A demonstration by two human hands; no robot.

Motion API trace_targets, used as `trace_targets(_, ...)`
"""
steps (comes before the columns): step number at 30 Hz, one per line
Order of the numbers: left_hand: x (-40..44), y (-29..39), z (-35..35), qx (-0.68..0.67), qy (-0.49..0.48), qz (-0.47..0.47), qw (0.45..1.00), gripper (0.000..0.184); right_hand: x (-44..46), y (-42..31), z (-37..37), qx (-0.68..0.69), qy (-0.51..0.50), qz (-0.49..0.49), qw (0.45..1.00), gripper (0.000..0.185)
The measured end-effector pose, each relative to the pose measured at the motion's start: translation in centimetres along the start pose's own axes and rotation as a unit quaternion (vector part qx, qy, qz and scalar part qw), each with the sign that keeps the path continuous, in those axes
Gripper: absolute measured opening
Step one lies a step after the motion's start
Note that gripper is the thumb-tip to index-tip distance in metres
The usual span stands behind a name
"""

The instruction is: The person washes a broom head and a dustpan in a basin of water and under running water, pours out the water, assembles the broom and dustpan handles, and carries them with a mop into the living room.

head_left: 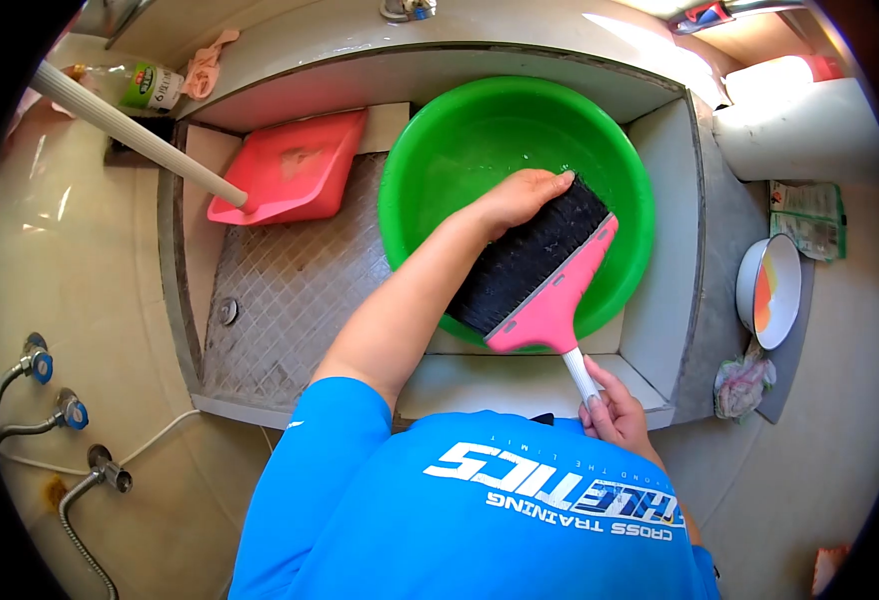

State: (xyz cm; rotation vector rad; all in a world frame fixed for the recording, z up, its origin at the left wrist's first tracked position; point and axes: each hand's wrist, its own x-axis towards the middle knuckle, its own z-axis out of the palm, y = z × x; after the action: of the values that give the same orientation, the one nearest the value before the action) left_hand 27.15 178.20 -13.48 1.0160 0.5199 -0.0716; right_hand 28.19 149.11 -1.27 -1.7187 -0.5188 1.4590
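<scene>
A broom (560,305) with a pink head and a short visible length of white handle lies across the front part of a green basin (397,215). Its black bristles (540,255) point toward the far left. My right hand (618,412) is closed around the white handle near the sink's front edge. At the far end of the bristles, my left hand (525,198) grips them, thumb on top and the other fingers mostly hidden. Some water with a few bubbles shows inside the basin beyond the left hand.
The basin stands in a tiled sink (280,300). A pink dustpan (295,165) with a long pale handle leans at its back left. Right of it are a white bowl (772,290) and a crumpled cloth (744,388). Valves (70,410) and hoses line the left wall.
</scene>
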Motion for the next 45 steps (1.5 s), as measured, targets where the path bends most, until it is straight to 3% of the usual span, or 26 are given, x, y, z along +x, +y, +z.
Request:
trace_targets(1,0.5,-0.4,0.0,0.0,-0.003,0.0,1.0,0.049,0.0,0.2,-0.1,0.008,0.001,-0.006,1.0,0.048)
trace_targets(3,1.1,-1.0,0.0,0.252,0.139,0.136,0.948,0.049,0.1,0.2,-0.1,0.018,0.003,-0.012,1.0,0.048)
trace_targets(16,2.0,-3.4,-1.0,0.288,0.222,0.081,0.928,0.052,0.2,0.2,-0.2,-0.036,-0.008,0.011,0.999,0.048)
trace_targets(18,2.2,-3.7,-2.1,0.204,0.309,0.073,0.926,0.051,0.1,0.3,0.1,-0.034,-0.008,0.019,0.999,0.048)
trace_targets(20,2.2,-3.3,-4.9,0.125,0.382,0.045,0.915,0.049,-0.4,0.2,0.5,-0.073,0.01,-0.041,0.996,0.048)
trace_targets(22,2.0,-2.5,-6.1,0.093,0.356,0.074,0.927,0.046,-0.7,0.1,0.4,-0.071,0.01,-0.017,0.997,0.047)
trace_targets(25,1.8,-1.4,-4.8,0.076,0.276,0.029,0.958,0.044,-0.3,-0.1,0.4,-0.064,0.002,0.013,0.998,0.047)
trace_targets(26,1.8,-1.2,-3.6,-0.04,0.155,-0.059,0.985,0.043,-0.1,-0.3,0.4,-0.064,0.001,0.024,0.998,0.046)
trace_targets(27,1.6,-1.0,-2.7,-0.155,0.027,-0.145,0.977,0.043,-0.1,-0.3,0.4,-0.065,0.0,0.023,0.998,0.046)
trace_targets(28,1.2,-0.7,-2.4,-0.156,0.027,-0.144,0.977,0.043,-0.1,-0.3,0.5,-0.076,-0.013,0.011,0.997,0.046)
trace_targets(30,0.8,-0.2,-1.6,-0.137,-0.071,-0.132,0.979,0.04,-0.1,-0.3,0.4,-0.088,-0.022,0.0,0.996,0.046)
trace_targets(35,1.9,-2.5,-1.7,-0.146,-0.058,-0.052,0.986,0.028,0.0,-0.3,0.3,-0.081,-0.033,0.006,0.996,0.046)
trace_targets(37,2.1,-3.3,-1.4,-0.104,-0.023,0.029,0.994,0.024,0.1,-0.1,0.3,-0.088,-0.031,0.009,0.996,0.046)
trace_targets(38,2.3,-3.7,-1.3,-0.104,-0.022,0.028,0.994,0.024,0.1,-0.1,0.3,-0.097,-0.029,0.011,0.995,0.046)
trace_targets(40,2.8,-4.5,-1.2,0.09,0.104,-0.005,0.99,0.026,0.2,-0.3,0.4,-0.091,-0.032,0.028,0.995,0.046)
trace_targets(41,2.9,-4.9,-1.2,0.09,0.105,-0.005,0.99,0.026,0.3,-0.3,0.4,-0.086,-0.032,0.042,0.995,0.046)
trace_targets(43,3.4,-5.7,-1.5,0.233,0.213,0.048,0.948,0.03,0.3,-0.2,0.4,-0.093,-0.032,0.025,0.995,0.046)
trace_targets(45,3.8,-6.0,-3.7,0.313,0.244,0.052,0.916,0.029,0.1,0.0,0.6,-0.099,-0.032,0.011,0.995,0.046)
